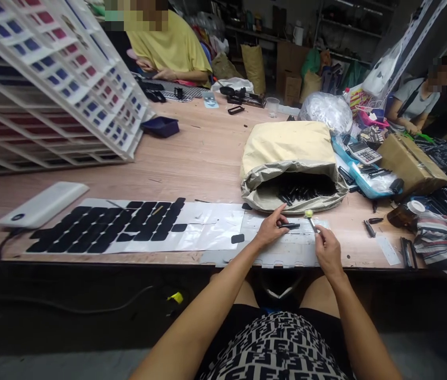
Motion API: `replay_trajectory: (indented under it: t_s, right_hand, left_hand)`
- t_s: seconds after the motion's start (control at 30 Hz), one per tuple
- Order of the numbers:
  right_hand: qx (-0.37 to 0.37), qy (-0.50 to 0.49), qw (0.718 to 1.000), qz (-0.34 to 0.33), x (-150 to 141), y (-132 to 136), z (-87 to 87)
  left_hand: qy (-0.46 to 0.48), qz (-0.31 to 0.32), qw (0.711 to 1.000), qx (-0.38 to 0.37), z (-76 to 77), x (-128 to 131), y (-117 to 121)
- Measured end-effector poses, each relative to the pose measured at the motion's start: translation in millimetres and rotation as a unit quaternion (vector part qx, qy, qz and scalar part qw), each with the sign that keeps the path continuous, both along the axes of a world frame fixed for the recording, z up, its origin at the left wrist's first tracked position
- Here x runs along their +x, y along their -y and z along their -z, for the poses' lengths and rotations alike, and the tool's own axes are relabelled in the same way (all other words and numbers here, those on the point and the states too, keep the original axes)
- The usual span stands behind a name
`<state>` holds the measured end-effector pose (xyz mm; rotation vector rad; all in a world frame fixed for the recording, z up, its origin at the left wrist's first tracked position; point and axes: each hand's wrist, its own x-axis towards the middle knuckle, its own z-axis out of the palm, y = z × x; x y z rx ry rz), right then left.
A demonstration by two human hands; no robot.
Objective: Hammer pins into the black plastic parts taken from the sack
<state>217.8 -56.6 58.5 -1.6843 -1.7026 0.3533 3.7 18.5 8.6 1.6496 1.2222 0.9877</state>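
Camera: head, single wide view | Mount: on the wearer's head | Facing: forward and down across the worktop (199, 163) | Nearest: lap (282, 348) and forearms (209, 298), bottom edge | Middle range: hands (327, 247), right of centre | Left flank: white crate (106, 134), close, cropped | Farthest: shelves (345, 32), top edge

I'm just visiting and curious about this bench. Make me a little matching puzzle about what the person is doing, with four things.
1. Left hand
2. Right hand
3. Nearest sack
4. Calculator

A. Open, with black pieces inside
B. Among clutter, right of the sack
C. Holds a slim tool with a yellowish tip
D. Holds a small black piece

Pairs: 1-D, 2-C, 3-A, 4-B
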Motion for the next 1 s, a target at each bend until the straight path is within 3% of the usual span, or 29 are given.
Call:
replay_trajectory:
  t_s: [0.1, 0.27, 0.73, 0.87, 1.0]
  right_hand:
    - [-0.02, -0.035, 0.997, -0.063, -23, 3, -5.1]
    - [-0.007, -0.002, 0.996, -0.084, -41, 4, -3.4]
    - [0.002, 0.021, 0.997, -0.074, -24, 6, 3.8]
    - [0.03, 0.016, 0.999, -0.019, -4, -3, 7.4]
    - [0.071, 0.121, 0.987, 0.075, 27, -17, 13.9]
  left_hand:
    - [0.015, -0.013, 1.0, -0.019, -1.1, 2, -1]
    - [0.026, -0.02, 0.999, -0.036, -4.9, 4, -3]
    - [0.026, -0.025, 0.999, -0.021, 4.1, 4, -5]
    - [0.01, -0.024, 1.0, -0.012, 2.8, 5, -4]
    - [0.0, -0.025, 1.0, 0.004, 4.7, 4, -4]
